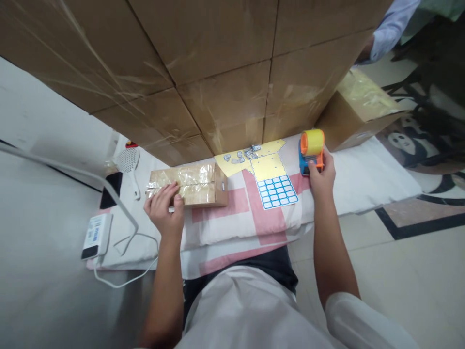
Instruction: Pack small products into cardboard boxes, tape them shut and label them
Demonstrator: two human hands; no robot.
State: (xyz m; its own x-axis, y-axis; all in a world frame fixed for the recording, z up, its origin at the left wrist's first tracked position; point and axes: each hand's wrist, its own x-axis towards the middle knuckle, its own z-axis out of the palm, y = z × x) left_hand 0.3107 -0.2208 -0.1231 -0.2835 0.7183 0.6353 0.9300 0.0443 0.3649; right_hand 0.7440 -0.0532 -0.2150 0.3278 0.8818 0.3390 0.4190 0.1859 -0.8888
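A small cardboard box point(198, 186) with clear tape across its top lies on the cloth-covered surface. My left hand point(165, 208) rests on its near left part, fingers laid over the taped top and thumb apart. To the right, my right hand point(323, 177) grips an orange and blue tape dispenser point(307, 157) carrying a yellowish roll. Between the two hands lies a sheet of blue-bordered white labels point(278, 191). Yellow backing sheets point(269, 165) reach behind it, with several loose labels point(250, 152) scattered on them.
Large taped cartons point(225, 97) form a wall behind the work area. Another open-looking carton point(358, 116) stands at the right, near a person's sleeve point(394, 31). At left are a white hairbrush point(129, 162), a dark phone point(111, 190), and a white device point(96, 235) with a cable.
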